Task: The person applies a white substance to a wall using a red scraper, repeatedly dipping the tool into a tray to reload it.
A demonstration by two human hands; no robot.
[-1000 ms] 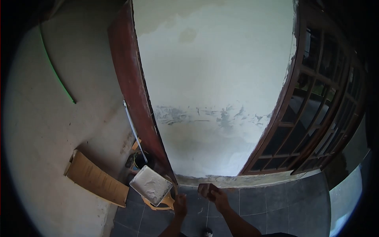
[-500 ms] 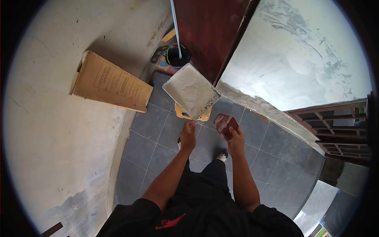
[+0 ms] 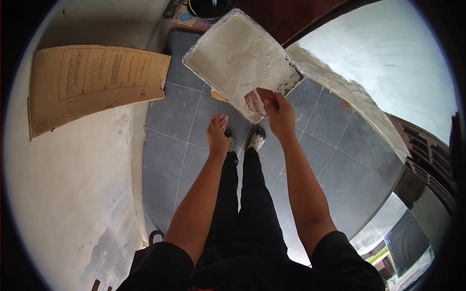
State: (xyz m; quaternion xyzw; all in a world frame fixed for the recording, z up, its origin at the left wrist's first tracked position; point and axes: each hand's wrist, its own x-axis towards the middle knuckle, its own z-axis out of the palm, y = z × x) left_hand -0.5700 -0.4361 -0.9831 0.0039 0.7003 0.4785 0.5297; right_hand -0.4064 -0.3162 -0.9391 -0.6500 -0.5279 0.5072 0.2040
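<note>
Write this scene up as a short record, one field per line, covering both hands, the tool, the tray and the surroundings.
right_hand: right hand, gripping the scraper
left_hand: left hand, no tool visible in it
tool: flat reddish-brown scraper, smeared with pale paste
tool_position: over the near corner of the tray
container: rectangular tray
contents: pale paste
left_side: printed cardboard
beyond_tray: black bucket, partly out of view
floor: dark gray tiles

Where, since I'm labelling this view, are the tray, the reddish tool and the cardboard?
Tray [image 3: 209,35]: head view, on its upper-left rim.
Reddish tool [image 3: 263,95]: head view, on its reddish area, beside the pale smears.
Cardboard [image 3: 104,77]: head view, on its printed face.
</note>
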